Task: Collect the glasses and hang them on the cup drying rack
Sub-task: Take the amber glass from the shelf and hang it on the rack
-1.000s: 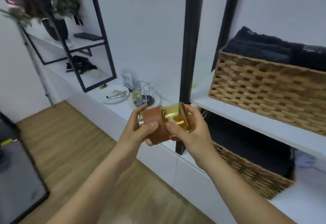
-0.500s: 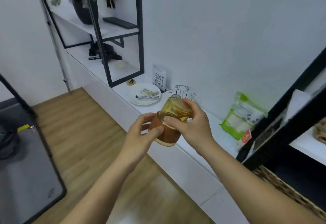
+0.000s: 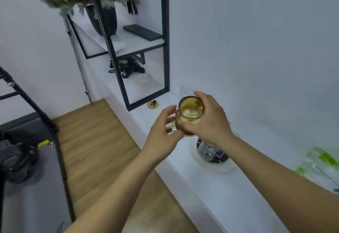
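at centre frame, a person's right hand (image 3: 211, 121) has its grip closed around an amber glass (image 3: 189, 114), fingers wrapped round its side, holding it above the white table (image 3: 229, 192). the left hand (image 3: 163, 132) is at the glass's lower left with fingers loosely spread, at most touching it and gripping nothing. just below the right wrist, the cup drying rack (image 3: 212, 155) stands on a white round base, with one clear glass (image 3: 206, 150) on it and thin wire prongs showing beside the wrist. to hang the amber glass well, it likely needs its mouth turned down and lowered straight over a free prong, clear of the glass already there.
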A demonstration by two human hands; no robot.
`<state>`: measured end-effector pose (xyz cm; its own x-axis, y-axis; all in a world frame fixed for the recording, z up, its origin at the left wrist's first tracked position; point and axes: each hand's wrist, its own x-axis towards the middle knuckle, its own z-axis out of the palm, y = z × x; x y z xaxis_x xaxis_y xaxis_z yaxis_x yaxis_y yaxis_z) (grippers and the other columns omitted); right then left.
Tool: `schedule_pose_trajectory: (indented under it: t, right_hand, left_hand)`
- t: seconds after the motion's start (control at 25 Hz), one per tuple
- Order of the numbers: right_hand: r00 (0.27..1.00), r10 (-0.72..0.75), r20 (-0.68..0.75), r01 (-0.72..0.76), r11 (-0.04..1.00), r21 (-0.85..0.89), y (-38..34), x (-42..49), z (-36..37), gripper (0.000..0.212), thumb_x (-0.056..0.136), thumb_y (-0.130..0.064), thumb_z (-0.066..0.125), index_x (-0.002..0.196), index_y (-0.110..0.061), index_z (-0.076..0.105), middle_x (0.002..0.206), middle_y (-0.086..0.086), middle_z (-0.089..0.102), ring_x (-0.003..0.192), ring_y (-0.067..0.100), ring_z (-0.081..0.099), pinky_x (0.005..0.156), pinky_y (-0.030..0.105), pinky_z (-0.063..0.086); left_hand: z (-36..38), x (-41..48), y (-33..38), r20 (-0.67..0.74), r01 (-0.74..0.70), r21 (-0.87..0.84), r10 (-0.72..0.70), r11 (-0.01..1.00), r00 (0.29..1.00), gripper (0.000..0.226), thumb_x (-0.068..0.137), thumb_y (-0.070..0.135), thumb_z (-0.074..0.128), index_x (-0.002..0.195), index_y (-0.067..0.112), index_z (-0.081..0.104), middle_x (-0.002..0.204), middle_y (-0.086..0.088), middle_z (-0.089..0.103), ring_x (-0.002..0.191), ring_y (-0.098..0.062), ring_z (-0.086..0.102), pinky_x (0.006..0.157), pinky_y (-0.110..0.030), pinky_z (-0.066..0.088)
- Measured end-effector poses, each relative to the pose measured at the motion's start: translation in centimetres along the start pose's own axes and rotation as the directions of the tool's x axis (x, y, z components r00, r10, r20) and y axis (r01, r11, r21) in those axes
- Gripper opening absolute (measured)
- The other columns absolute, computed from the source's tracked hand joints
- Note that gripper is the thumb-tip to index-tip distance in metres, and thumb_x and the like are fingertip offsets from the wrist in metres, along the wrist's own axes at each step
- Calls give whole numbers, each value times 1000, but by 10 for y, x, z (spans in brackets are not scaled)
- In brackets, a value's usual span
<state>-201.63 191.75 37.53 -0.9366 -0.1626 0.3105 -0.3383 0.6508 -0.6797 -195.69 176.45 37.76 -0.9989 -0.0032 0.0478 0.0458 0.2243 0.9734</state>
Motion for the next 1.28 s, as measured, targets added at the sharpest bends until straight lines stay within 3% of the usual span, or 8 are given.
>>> schedule_pose_trajectory:
  t: [0.2, 0.32, 0.48, 0.64, 0.72, 0.84, 0.96, 1.28]
  right_hand:
    - [994, 105, -34, -107, 990, -89, 69, 76, 5, 94, 61, -47, 87, 141, -28, 42, 133, -3, 50, 117, 14, 52, 92, 31, 46]
    - [970, 230, -76, -239, 959, -154, 113, 103, 8, 89, 61, -43, 87, 138, -29, 45, 128, 0, 49, 113, 17, 54, 90, 30, 46]
    - [934, 355, -47, -351, 878, -325, 162, 130, 31, 82, 61, -49, 87, 131, -27, 50, 117, 2, 51, 102, 23, 60, 80, 38, 54]
    - [841, 541, -16, -503, 772, -388, 196, 141, 56, 81, 63, -54, 83, 131, -29, 45, 117, -2, 48, 99, 20, 60, 79, 38, 57]
    - [789, 615, 14, -554, 721, -416, 209, 141, 67, 82, 65, -54, 81, 133, -29, 44, 120, -1, 47, 99, 21, 60, 81, 38, 56]
    - [683, 725, 85, -608, 629, -484, 226, 142, 86, 83, 67, -53, 79, 135, -26, 40, 121, 0, 47, 102, 24, 60, 80, 36, 54]
    - [592, 797, 123, -615, 544, -571, 241, 146, 99, 80, 68, -46, 79, 133, -24, 37, 121, 3, 49, 103, 27, 60, 79, 38, 55]
    - [500, 852, 153, -604, 470, -644, 261, 153, 108, 73, 76, -38, 75, 132, -16, 34, 120, 10, 50, 104, 31, 61, 77, 41, 53]
  left_hand:
    - [24, 117, -20, 143, 12, 31, -16, 999, 990, 59, 80, -3, 56, 124, 36, 54, 122, 22, 58, 112, 4, 53, 85, -14, 46]
    - [42, 179, -46, 269, 38, 55, -51, 998, 962, 56, 83, 1, 57, 128, 34, 53, 125, 17, 57, 116, -7, 53, 95, -26, 46]
    - [63, 269, -80, 486, 31, 93, -72, 995, 871, 56, 85, 3, 57, 134, 29, 51, 135, 6, 56, 120, -12, 52, 94, -26, 43]
    - [89, 327, -117, 668, 7, 178, -127, 984, 733, 48, 85, 5, 59, 128, 25, 56, 120, 10, 63, 108, -9, 59, 80, -13, 43]
    - [100, 335, -138, 707, 43, 202, -176, 978, 685, 47, 85, 8, 62, 129, 24, 56, 123, 8, 63, 109, -9, 60, 81, -14, 45]
    - [113, 341, -166, 747, 116, 230, -251, 966, 615, 54, 79, 11, 66, 130, 25, 55, 129, 4, 62, 115, -13, 59, 96, -31, 51]
    - [125, 340, -188, 774, 182, 260, -317, 948, 548, 62, 76, 6, 64, 132, 27, 51, 130, 4, 60, 117, -13, 57, 96, -31, 51]
    - [143, 336, -218, 785, 219, 273, -348, 937, 513, 69, 71, 6, 70, 133, 25, 47, 129, 2, 59, 116, -12, 54, 100, -35, 47]
